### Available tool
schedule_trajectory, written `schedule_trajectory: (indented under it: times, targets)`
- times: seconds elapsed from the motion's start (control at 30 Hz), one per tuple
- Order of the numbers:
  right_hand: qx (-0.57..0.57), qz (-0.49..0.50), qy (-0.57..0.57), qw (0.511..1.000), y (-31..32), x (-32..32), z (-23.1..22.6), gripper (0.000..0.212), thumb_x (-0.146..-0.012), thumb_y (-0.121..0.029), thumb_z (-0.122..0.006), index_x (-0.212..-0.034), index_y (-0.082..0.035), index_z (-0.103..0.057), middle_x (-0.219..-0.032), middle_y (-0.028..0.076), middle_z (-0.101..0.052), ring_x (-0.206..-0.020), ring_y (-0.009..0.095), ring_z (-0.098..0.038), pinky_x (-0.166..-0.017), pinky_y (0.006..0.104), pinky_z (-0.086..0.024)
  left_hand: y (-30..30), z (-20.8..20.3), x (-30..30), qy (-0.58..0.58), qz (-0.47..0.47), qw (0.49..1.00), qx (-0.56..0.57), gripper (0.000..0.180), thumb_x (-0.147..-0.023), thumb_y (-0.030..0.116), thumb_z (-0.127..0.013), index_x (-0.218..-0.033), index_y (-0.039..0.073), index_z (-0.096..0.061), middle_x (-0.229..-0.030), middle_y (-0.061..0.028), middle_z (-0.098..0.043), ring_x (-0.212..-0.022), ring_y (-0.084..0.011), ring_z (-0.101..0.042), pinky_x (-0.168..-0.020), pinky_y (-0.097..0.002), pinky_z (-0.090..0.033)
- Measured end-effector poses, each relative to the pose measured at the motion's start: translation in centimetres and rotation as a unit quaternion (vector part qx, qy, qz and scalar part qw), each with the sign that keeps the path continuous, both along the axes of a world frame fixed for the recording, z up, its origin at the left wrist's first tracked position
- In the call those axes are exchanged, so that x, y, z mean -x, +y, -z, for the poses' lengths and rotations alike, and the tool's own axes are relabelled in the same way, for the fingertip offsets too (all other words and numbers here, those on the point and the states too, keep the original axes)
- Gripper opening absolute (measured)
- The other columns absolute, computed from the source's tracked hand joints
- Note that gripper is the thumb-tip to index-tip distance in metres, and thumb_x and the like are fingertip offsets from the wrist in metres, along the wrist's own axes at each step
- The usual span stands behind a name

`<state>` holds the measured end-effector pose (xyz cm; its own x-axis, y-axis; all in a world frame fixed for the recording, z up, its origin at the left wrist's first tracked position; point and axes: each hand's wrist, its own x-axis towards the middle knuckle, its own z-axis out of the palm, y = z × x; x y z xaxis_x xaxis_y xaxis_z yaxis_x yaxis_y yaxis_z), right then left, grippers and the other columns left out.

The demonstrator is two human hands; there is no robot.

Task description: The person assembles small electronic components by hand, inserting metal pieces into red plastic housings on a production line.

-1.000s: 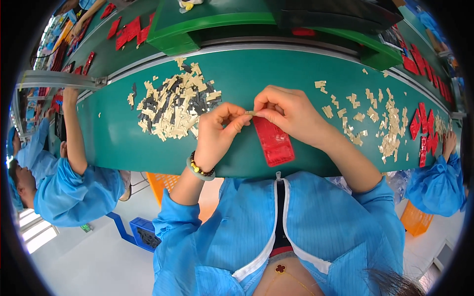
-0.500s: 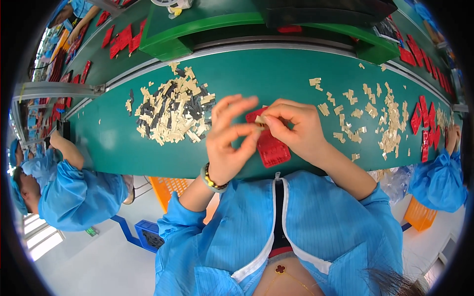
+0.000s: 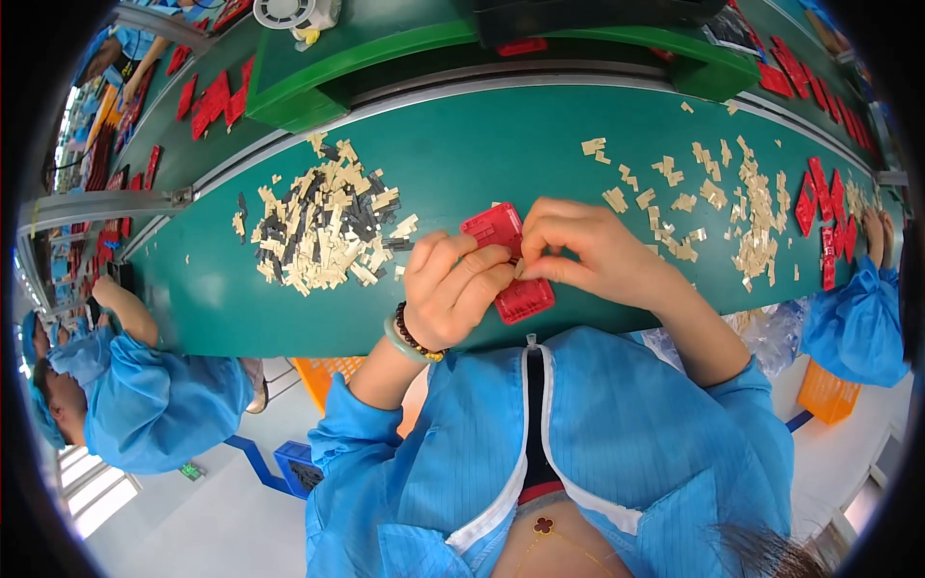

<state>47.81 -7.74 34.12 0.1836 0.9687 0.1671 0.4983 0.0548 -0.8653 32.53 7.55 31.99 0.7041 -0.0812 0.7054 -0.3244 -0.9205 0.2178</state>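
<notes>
A red plastic case (image 3: 525,301) lies on the green table in front of me, its far part and near end showing on either side of my fingers. My left hand (image 3: 451,289) is closed, its fingers curled over the left edge of the case at the middle. From the right, my right hand (image 3: 590,249) pinches with thumb and forefinger just over the case. A pale sliver of a small cream strip shows at its fingertips; most of it is hidden. Left of my hands is a heap of cream and dark grey strips (image 3: 323,222).
Loose cream pieces (image 3: 756,231) are scattered on the right, with red cases (image 3: 819,197) beyond them. A green shelf (image 3: 385,58) stands along the back edge, with a small white fan (image 3: 284,12) on it. Blue-sleeved people sit at the left (image 3: 159,400) and right (image 3: 853,328).
Both hands have come down onto the red case. The left fingers, spread before, are now curled over it. The cream strip between my fingertips is now mostly hidden. The whole view has shifted slightly.
</notes>
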Motion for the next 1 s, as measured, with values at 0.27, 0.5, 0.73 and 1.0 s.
schedule_trajectory:
  times: [0.27,0.5,0.73,1.0]
  targets:
    - [0.024,-0.011,-0.030,0.999,0.1,0.3,-0.6,0.020,-0.074,-0.007,-0.074,-0.082,-0.006,-0.055,-0.091,0.005,-0.056,-0.081,0.023,-0.058,-0.068,0.0320,-0.048,-0.6,0.0,0.4,-0.023,-0.019,0.998,-0.062,0.028,-0.061,0.013,-0.072,-0.088,0.009,-0.065,-0.094,-0.0037,-0.068,-0.081,-0.0205,-0.057,-0.069,-0.0353,-0.041]
    - [0.088,0.012,-0.138,0.986,-1.7,-0.1,1.0,0.021,-0.072,-0.011,-0.075,-0.084,-0.006,-0.058,-0.092,0.006,-0.057,-0.083,0.026,-0.058,-0.072,0.0359,-0.048,0.3,-0.9,-0.5,0.156,-0.145,0.968,0.135,0.014,-0.082,0.001,-0.066,-0.094,0.005,-0.059,-0.094,-0.0081,-0.070,-0.083,-0.0270,-0.062,-0.078,-0.0344,-0.042]
    - [-0.066,0.136,-0.294,0.944,1.5,2.5,1.6,0.023,-0.071,-0.014,-0.074,-0.087,-0.010,-0.058,-0.094,0.004,-0.055,-0.091,0.022,-0.056,-0.074,0.0328,-0.044,0.3,-1.3,-0.2,0.308,-0.061,0.867,0.387,0.024,-0.093,-0.002,-0.047,-0.117,0.001,-0.047,-0.089,-0.0116,-0.071,-0.085,-0.0217,-0.066,-0.082,-0.0308,-0.047]
    - [0.090,0.173,0.219,0.956,4.4,0.3,5.8,0.010,-0.086,-0.008,-0.066,-0.083,-0.002,-0.058,-0.068,0.003,-0.061,-0.059,0.009,-0.059,-0.047,0.0251,-0.043,-0.5,2.5,1.7,0.134,-0.096,0.973,0.164,0.030,-0.077,0.001,-0.066,-0.106,-0.002,-0.058,-0.114,-0.0180,-0.055,-0.109,-0.0355,-0.054,-0.091,-0.0427,-0.046]
